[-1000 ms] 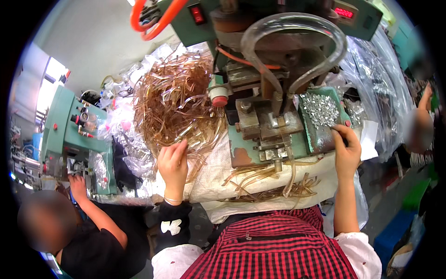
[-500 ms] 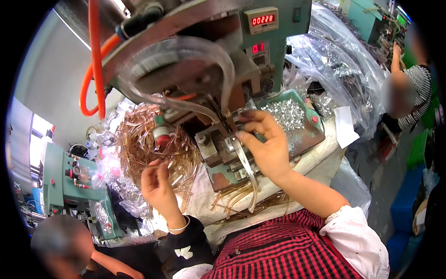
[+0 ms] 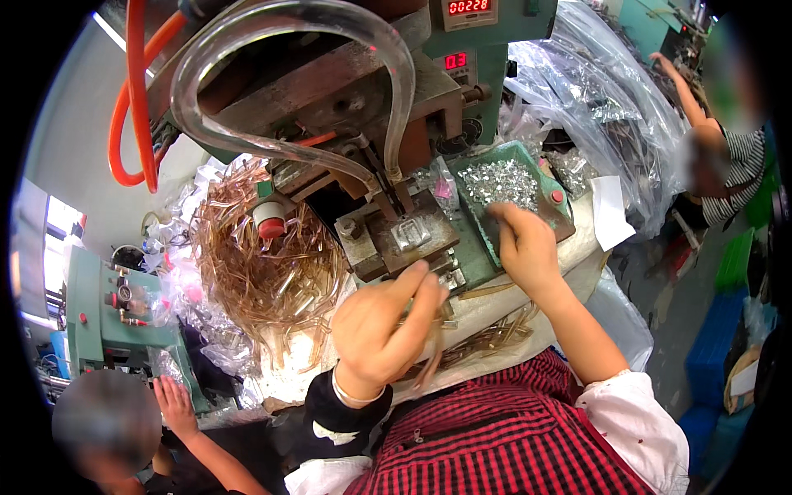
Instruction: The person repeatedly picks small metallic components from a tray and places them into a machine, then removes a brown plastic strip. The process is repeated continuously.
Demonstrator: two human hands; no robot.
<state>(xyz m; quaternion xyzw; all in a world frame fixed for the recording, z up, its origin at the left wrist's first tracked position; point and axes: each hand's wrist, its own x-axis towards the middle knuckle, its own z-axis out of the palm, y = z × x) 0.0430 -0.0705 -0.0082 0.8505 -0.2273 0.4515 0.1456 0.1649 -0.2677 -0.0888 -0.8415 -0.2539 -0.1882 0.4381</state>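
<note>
My left hand (image 3: pixel 384 330) is in front of the press's metal die block (image 3: pixel 412 235), thumb and fingers pinched together. From its fingers a thin brownish plastic strip (image 3: pixel 432 355) hangs down, smeared by motion. My right hand (image 3: pixel 528 247) is at the near edge of a green tray (image 3: pixel 487 241) that holds many small shiny pieces (image 3: pixel 505 183). Its fingers are bent together, and anything between the tips is too small to make out. The die's top shows a bright rectangular recess, with a clear tube (image 3: pixel 400 124) curving down behind it.
Left of the die sits a red push button (image 3: pixel 270 225), with a heap of brownish plastic strips (image 3: pixel 264 280) around it. Another red button (image 3: pixel 557 196) is beside the tray. More strips (image 3: pixel 487 338) lie before the press. Co-workers sit at lower left and far right.
My right hand has moved from the die to the tray. My left hand has come right to the die's front. The strip has left the die and is now at my left fingers.
</note>
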